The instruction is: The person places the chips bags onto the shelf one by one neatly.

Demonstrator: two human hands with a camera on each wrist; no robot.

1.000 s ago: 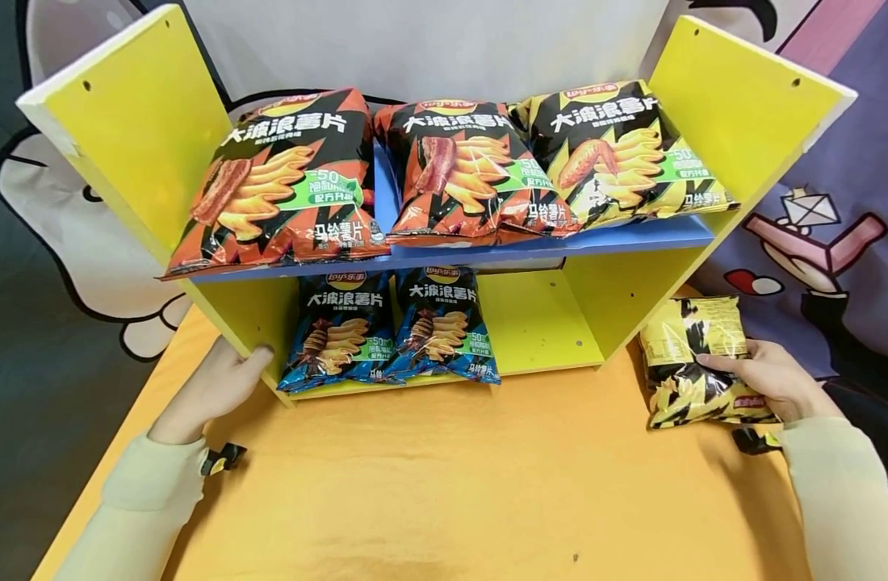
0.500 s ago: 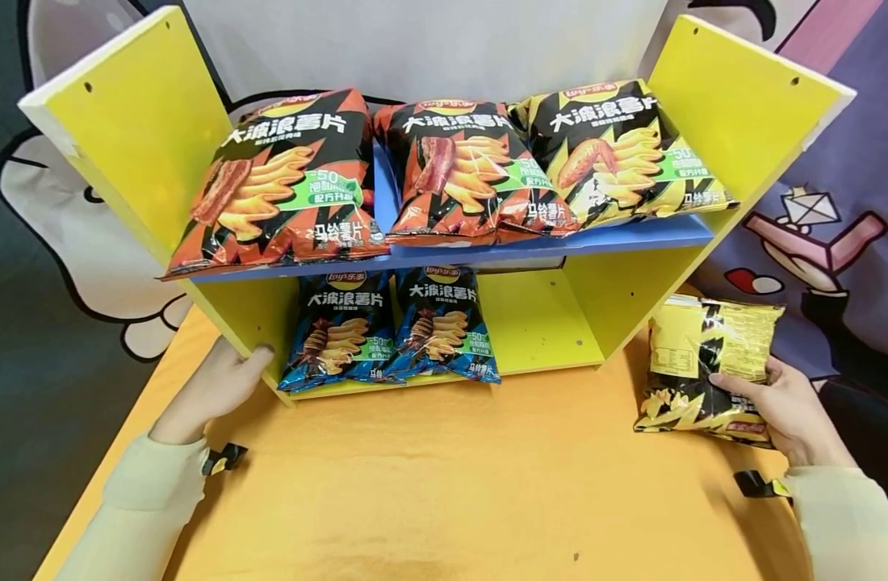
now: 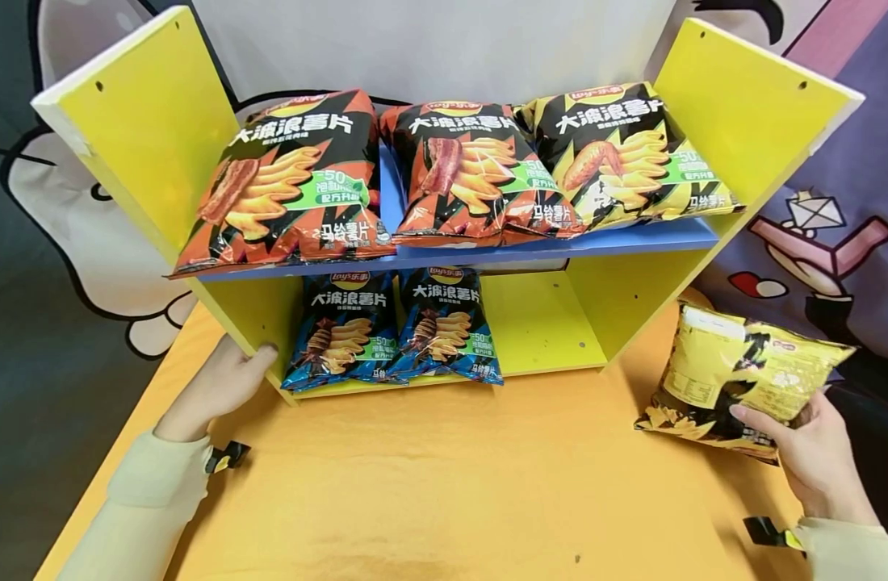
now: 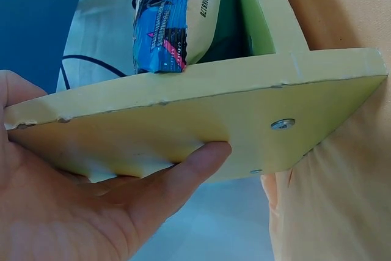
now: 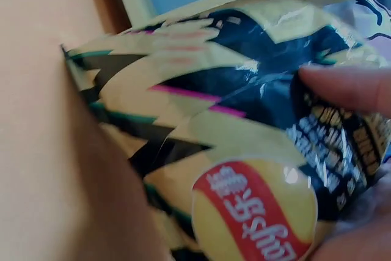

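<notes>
A yellow two-tier shelf (image 3: 585,319) with a blue middle board stands on the table. My left hand (image 3: 222,389) grips the lower part of its left side panel; in the left wrist view the thumb lies along one face of the panel (image 4: 183,105) and another finger shows past its edge. Right of the shelf, my right hand (image 3: 818,452) holds a yellow and black chip bag (image 3: 752,367), thumb on the printed side. The bag is tilted, its lower edge near the tabletop. In the right wrist view, its round red and yellow logo shows.
On the blue board lie two red chip bags (image 3: 284,186) (image 3: 480,173) and a yellow chip bag (image 3: 626,153). Two blue chip bags (image 3: 345,327) (image 3: 447,323) lean in the lower tier, left and middle. Orange covering spreads over the table (image 3: 444,476). A cartoon cloth (image 3: 444,40) hangs behind.
My right hand has drawn the yellow chip bag toward me and to the right, raising and tilting its upper part. My left hand keeps its grip on the shelf.
</notes>
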